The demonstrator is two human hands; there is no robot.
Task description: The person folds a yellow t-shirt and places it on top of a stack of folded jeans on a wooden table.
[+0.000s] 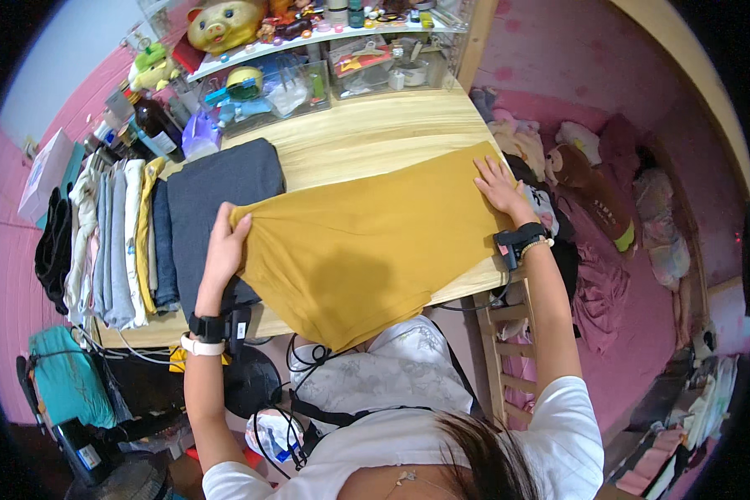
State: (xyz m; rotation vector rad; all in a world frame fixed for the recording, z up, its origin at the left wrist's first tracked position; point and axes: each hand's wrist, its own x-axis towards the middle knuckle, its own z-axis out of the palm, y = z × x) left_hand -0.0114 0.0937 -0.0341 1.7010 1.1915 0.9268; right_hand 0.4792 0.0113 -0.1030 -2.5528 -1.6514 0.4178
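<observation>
A mustard-yellow cloth garment (375,231) lies spread across the wooden desk (375,137), its lower part hanging over the front edge towards my lap. My left hand (228,237) pinches its left corner between thumb and fingers, with creases running out from the grip. At the right end, my right hand (499,187) rests flat on the cloth with its fingers spread. Left of the yellow cloth lies a folded dark grey garment (225,172), partly behind my left hand and wrist. Beside it stands a row of folded clothes (119,240), in white, grey, yellow and blue.
Bottles (156,125) and a purple packet (200,134) stand at the desk's back left. Clear drawers (275,94) sit under a shelf holding a gold piggy bank (225,28). A black cable (475,306) hangs by the front edge. Another person (662,219) lies on the pink bed at right.
</observation>
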